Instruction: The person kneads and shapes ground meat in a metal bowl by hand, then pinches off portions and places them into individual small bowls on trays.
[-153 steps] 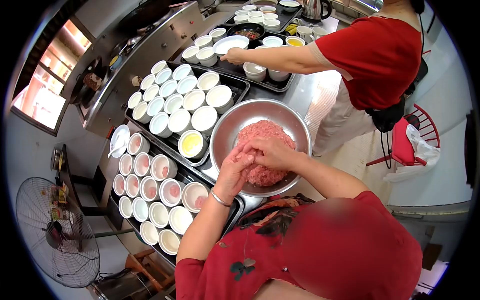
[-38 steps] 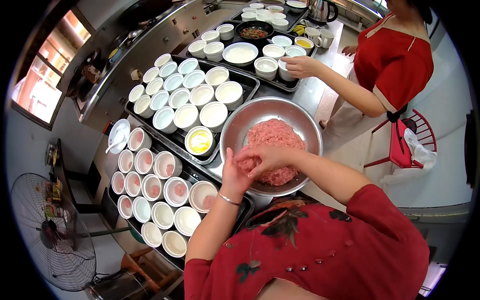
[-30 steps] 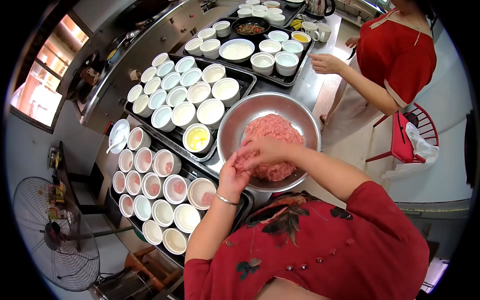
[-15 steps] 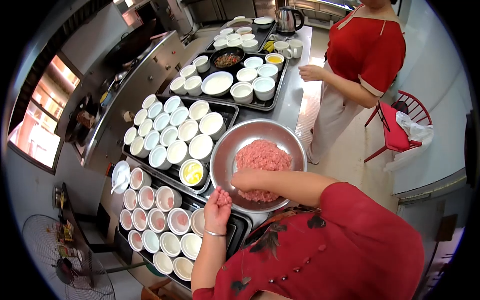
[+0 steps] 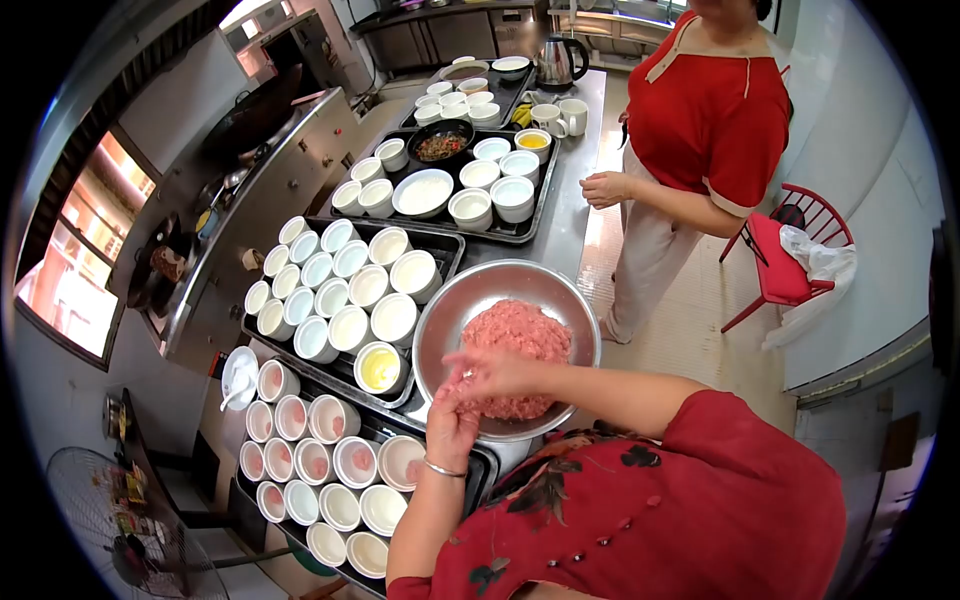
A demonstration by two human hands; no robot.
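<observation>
The left hand (image 5: 453, 426) and right hand (image 5: 495, 373) touch; I can't tell if they pinch anything. The round meat heap (image 5: 520, 334) lies just past them in the bowl (image 5: 442, 328), nearer the right hand.

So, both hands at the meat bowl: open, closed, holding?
Left hand: fingers raised, palm hidden; grip can't be told.
Right hand: fingers at the left; grip can't be told.

A shiny metal desk (image 5: 572, 222) carries four dark trays in a row: a near tray (image 5: 481, 470), a second tray (image 5: 444, 248), a third tray (image 5: 546, 188) and a far tray (image 5: 508, 92). A wide metal bowl (image 5: 438, 330) sits beside the second. Two mugs (image 5: 547, 121) and a kettle (image 5: 554, 66) stand toward the far end; a white dish (image 5: 238, 372) lies near the left edge.
</observation>
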